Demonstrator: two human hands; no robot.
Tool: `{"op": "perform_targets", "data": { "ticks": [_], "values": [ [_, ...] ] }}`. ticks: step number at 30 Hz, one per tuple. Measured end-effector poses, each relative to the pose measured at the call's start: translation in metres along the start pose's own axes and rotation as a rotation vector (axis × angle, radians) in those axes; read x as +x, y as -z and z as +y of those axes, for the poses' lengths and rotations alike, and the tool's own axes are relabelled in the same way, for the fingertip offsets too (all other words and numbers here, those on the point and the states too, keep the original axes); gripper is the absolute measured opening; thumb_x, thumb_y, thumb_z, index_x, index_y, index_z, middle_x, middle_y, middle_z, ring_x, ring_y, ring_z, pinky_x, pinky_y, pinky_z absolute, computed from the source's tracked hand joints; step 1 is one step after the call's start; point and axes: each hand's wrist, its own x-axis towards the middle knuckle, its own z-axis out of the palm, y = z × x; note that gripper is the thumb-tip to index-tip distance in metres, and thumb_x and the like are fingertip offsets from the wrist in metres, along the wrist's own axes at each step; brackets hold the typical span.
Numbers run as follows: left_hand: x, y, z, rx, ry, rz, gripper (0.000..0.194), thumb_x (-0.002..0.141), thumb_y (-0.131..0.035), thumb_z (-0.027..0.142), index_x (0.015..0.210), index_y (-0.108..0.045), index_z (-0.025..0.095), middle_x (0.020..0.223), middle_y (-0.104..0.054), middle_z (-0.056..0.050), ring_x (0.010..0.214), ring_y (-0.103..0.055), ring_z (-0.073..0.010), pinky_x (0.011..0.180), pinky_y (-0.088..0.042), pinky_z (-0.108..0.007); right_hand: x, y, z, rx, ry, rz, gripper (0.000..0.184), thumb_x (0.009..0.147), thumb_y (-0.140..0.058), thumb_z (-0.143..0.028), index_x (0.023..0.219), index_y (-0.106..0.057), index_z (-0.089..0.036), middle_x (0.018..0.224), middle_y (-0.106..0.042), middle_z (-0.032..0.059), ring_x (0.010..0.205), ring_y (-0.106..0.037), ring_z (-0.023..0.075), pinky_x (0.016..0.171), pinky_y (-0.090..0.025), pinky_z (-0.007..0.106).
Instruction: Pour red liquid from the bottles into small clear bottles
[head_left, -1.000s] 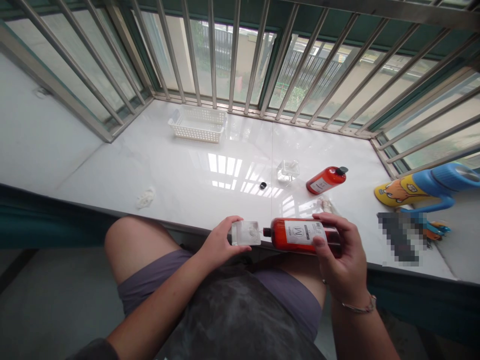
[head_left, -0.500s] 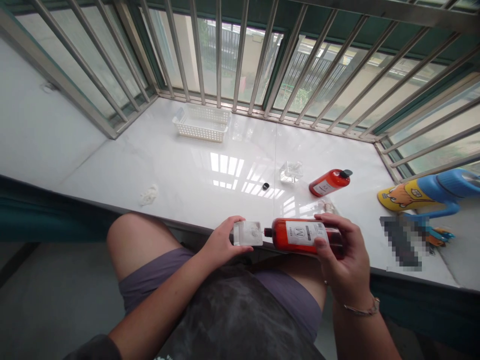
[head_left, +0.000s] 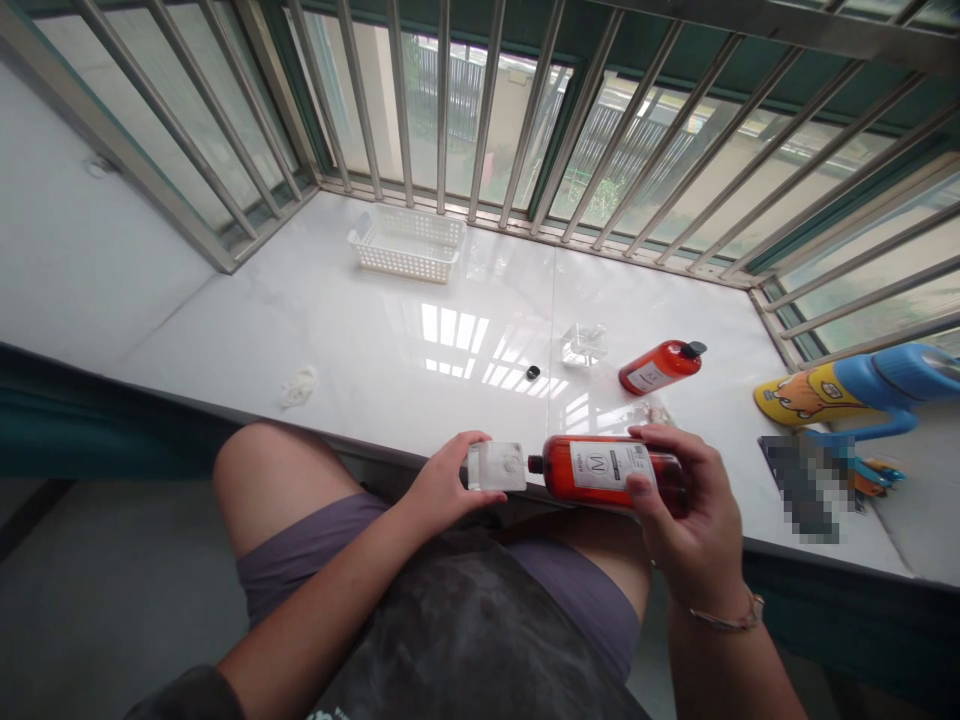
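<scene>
My right hand (head_left: 686, 520) is wrapped round an orange-red bottle (head_left: 600, 470) with a white label, held on its side with its open black neck pointing left. My left hand (head_left: 442, 487) grips a small clear square bottle (head_left: 495, 466) right at that neck. Both are held over the near edge of the white marble sill (head_left: 375, 340), above my lap. A small black cap (head_left: 533, 372) lies on the sill behind them.
On the sill lie a second orange-red bottle (head_left: 660, 365), a clear small container (head_left: 583, 343), a white plastic basket (head_left: 407, 243) at the back, a crumpled white wad (head_left: 298, 386), and a blue and yellow jug (head_left: 855, 385) at the right. Metal window bars enclose the sill.
The hands and both bottles keep the same pose. Only the view has shifted slightly.
</scene>
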Motion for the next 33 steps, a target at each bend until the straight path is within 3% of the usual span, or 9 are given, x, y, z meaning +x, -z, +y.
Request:
{"op": "perform_targets", "data": {
  "ticks": [9, 33],
  "values": [
    [-0.0004, 0.0009, 0.0032, 0.055, -0.029, 0.020, 0.076, 0.071, -0.100, 0.041, 0.135, -0.062, 0.029, 0.136, -0.072, -0.006, 0.127, -0.069, -0.0311, 0.114, -0.053, -0.045, 0.0027, 0.0020, 0.0026, -0.016, 0.067, -0.034, 0.041, 0.091, -0.079, -0.037, 0.129, -0.067, -0.027, 0.134, -0.067, 0.0129, 0.125, -0.067, 0.0353, 0.102, -0.058, 0.054],
    [-0.0016, 0.0015, 0.0064, 0.086, -0.040, 0.032, 0.076, 0.071, -0.101, 0.038, 0.135, -0.061, 0.027, 0.136, -0.073, -0.005, 0.127, -0.070, -0.0291, 0.114, -0.053, -0.042, 0.0100, 0.0063, -0.0035, -0.083, 0.175, -0.098, 0.047, 0.091, -0.080, -0.029, 0.136, -0.065, -0.027, 0.135, -0.066, 0.0142, 0.128, -0.065, 0.0377, 0.105, -0.057, 0.060]
  ]
}}
